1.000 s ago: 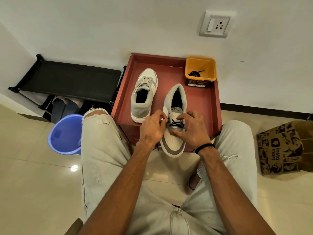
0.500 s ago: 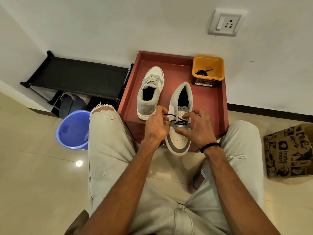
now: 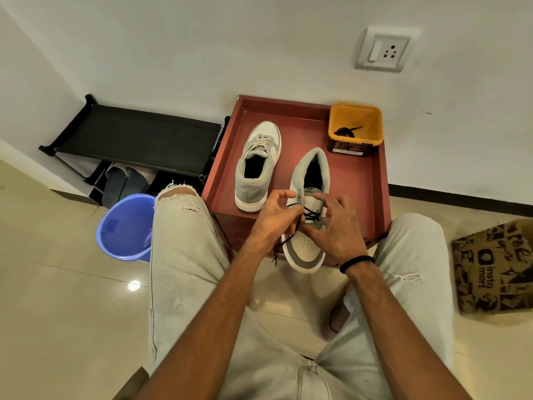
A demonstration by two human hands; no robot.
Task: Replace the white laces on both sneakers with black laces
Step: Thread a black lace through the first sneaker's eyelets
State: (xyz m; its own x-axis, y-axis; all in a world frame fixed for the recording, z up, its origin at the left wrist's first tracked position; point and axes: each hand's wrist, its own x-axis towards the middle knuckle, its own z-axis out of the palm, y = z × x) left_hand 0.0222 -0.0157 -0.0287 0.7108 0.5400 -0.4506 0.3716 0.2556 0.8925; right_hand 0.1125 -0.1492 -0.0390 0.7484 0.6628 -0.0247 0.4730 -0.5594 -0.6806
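Note:
Two grey-and-white sneakers stand on a red table (image 3: pixel 363 197). The left sneaker (image 3: pixel 255 166) still carries white laces. The right sneaker (image 3: pixel 308 241), its toe over the near edge, has a black lace (image 3: pixel 310 216) crossed through its lower eyelets. My left hand (image 3: pixel 272 220) pinches one end of that lace, which dangles frayed below my palm. My right hand (image 3: pixel 334 226) rests on the sneaker's right side, fingers curled at the eyelets. Another black lace (image 3: pixel 344 131) lies in an orange tub (image 3: pixel 372 122) at the table's far right corner.
A blue bucket (image 3: pixel 124 226) stands on the floor left of my left knee. Behind it a black shoe rack (image 3: pixel 138 137) sits against the wall. A printed paper bag (image 3: pixel 496 267) lies at the right. A wall socket (image 3: pixel 385 50) is above.
My left hand has drawn the lace end out to the left and down, so more black lace hangs free. The right hand shifted slightly along the eyelets.

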